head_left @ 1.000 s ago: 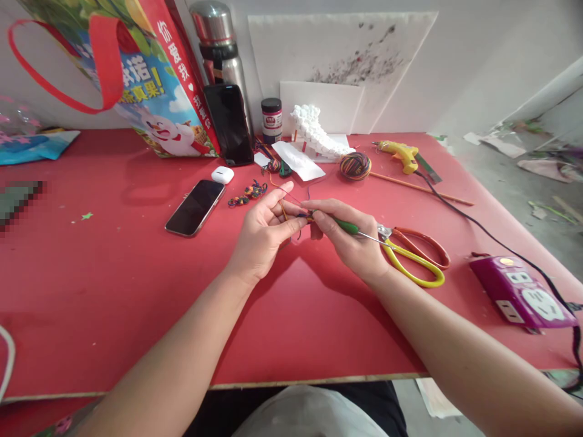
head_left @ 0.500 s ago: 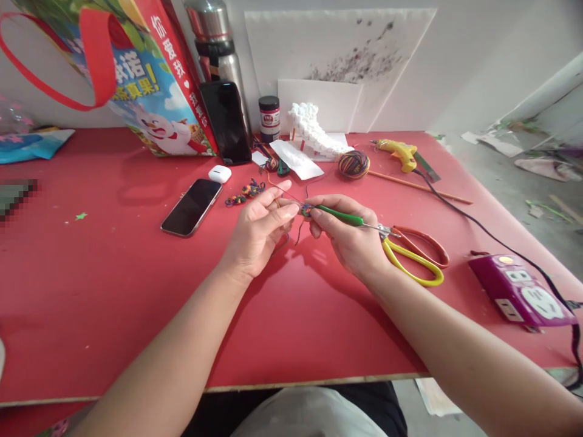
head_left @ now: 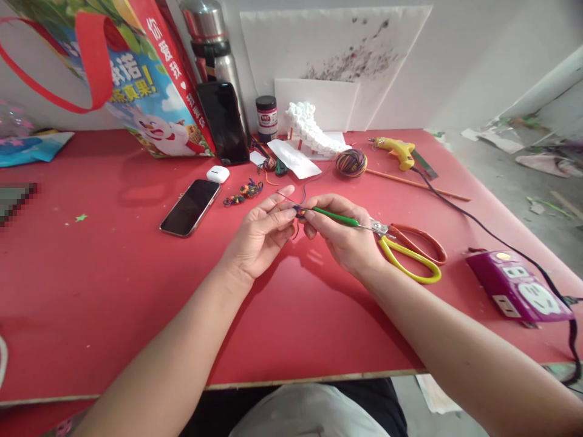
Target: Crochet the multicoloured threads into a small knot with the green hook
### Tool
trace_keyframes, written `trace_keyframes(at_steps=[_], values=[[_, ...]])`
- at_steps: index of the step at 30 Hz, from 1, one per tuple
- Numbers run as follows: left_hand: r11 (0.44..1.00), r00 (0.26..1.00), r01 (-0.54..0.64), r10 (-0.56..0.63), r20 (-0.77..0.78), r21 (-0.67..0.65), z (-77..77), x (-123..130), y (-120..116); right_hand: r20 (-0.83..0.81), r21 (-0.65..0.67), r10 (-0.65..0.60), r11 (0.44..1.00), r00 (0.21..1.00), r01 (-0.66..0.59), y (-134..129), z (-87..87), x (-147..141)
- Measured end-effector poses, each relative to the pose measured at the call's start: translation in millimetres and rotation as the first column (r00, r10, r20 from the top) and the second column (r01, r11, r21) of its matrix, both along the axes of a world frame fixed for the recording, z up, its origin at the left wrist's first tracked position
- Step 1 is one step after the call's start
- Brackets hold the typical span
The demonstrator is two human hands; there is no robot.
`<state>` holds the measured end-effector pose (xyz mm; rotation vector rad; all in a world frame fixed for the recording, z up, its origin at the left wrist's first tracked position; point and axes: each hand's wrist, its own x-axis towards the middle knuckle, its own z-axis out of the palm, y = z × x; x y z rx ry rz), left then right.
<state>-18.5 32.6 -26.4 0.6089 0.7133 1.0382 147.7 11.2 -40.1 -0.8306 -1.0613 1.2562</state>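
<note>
left grip, at fingertips, on yarn piece, right grip, just beside it, around green-handled hook

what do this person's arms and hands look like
Both forearms are bare, with no sleeve in view. The left hand and right hand wear no gloves; no rings show on the fingers. Pale grey clothing shows below.

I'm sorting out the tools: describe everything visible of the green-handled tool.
The green-handled tool is slender, its smooth grip plastic-looking, a metallic shaft at the rear. It slants, gripped in the right hand, front end at the multicolored yarn piece, tip indistinct. Its shaft overlaps the scissors in view; contact is unclear.
</note>
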Motion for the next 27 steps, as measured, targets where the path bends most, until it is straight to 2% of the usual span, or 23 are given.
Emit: trace_keyframes(at_steps=[9,15,23,27], values=[[0.999,0.999,-0.040,0.040,-0.025,0.036,2.0,1.4,0.7,-0.098,-0.090,-0.001,0.996,0.995,-0.008,-2.4,0.1,-5.0],[0.998,0.997,-0.026,0.030,-0.073,0.056,1.5,1.4,0.5,-0.100,-0.152,-0.005,0.988,0.995,-0.011,-1.4,0.8,-3.2],[0.999,0.999,-0.031,0.032,0.023,-0.036,2.4,3.6,-0.9,-0.125,-0.136,0.031,0.989,0.992,-0.048,-1.1,0.1,-3.2],[0.998,0.999,-0.046,0.046,-0.007,-0.030,2.7,4.4,-0.9,-0.178,-0.157,0.014,0.987,0.984,-0.042,-1.3,0.4,-3.2]])
